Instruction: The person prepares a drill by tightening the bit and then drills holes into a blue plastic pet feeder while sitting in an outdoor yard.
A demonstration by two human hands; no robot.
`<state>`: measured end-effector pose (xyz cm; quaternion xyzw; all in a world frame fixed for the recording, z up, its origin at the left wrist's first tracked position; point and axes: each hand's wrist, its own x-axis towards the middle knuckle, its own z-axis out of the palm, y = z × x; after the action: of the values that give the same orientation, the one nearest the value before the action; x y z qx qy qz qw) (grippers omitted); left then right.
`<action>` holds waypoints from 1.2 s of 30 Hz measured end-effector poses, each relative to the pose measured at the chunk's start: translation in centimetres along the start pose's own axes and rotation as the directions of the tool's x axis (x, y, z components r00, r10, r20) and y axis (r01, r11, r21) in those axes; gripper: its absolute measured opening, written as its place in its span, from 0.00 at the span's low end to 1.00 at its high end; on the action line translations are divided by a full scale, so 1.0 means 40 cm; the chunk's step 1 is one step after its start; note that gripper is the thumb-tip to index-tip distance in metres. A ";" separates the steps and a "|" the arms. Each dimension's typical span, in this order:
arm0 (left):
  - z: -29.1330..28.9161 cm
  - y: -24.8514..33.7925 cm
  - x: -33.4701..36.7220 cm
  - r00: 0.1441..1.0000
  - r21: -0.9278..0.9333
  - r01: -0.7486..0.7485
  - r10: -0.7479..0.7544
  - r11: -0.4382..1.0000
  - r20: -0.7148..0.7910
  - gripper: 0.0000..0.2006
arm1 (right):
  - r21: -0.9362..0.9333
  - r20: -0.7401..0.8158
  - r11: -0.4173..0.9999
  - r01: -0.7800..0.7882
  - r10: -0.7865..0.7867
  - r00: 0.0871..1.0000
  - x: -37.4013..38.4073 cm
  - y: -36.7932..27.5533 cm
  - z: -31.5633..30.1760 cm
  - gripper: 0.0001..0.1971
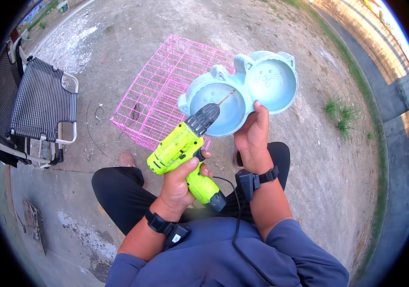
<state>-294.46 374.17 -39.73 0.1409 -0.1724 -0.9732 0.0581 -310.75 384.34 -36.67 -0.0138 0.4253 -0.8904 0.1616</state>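
My left hand (178, 184) is wrapped round the grip of a lime-green cordless drill (178, 148) with a black chuck. A thin drill bit (226, 97) points up and right, its tip over the left bowl of a light-blue double pet bowl (271, 85). Whether the tip touches the bowl I cannot tell. Both bowls have cat ears, and faces moulded inside. My right hand (253, 136) holds the double bowl at its lower middle edge, the thumb over the rim and the other fingers hidden behind. Behind the drill and bowl, a pink wire cage (149, 93) stands on the ground.
A folding chair (46, 95) with a checked seat and pale metal frame stands at the left. A black cable (237, 229) runs down across my shirt. Grass tufts (342, 117) grow at the right, near a concrete strip (400, 138). A dark board (34, 225) lies at lower left.
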 end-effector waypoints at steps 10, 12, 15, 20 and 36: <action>0.002 0.002 0.002 1.000 0.010 0.002 -0.002 1.000 0.000 0.20 | -0.018 -0.012 0.999 -0.032 0.031 0.999 -0.001 -0.004 -0.002 0.30; 0.006 0.003 0.001 1.000 0.029 -0.002 0.003 1.000 -0.011 0.20 | -0.021 -0.019 0.999 -0.037 0.036 0.999 -0.002 -0.005 -0.001 0.30; 0.020 0.007 -0.003 0.999 0.073 -0.015 0.018 0.997 -0.034 0.20 | -0.016 -0.013 0.999 -0.040 0.040 0.999 -0.002 -0.004 -0.003 0.31; 0.017 0.007 0.000 1.000 0.090 -0.015 0.018 0.996 -0.025 0.20 | -0.018 0.008 0.999 -0.045 0.046 0.999 -0.002 -0.006 -0.006 0.31; 0.000 0.000 -0.001 1.000 0.038 0.002 -0.003 0.999 0.014 0.19 | -0.018 -0.022 0.999 -0.050 0.050 0.999 0.001 0.003 -0.019 0.30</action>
<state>-294.43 374.17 -39.72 0.1354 -0.1909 -0.9708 0.0529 -310.88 384.85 -37.24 0.0048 0.4354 -0.8822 0.1790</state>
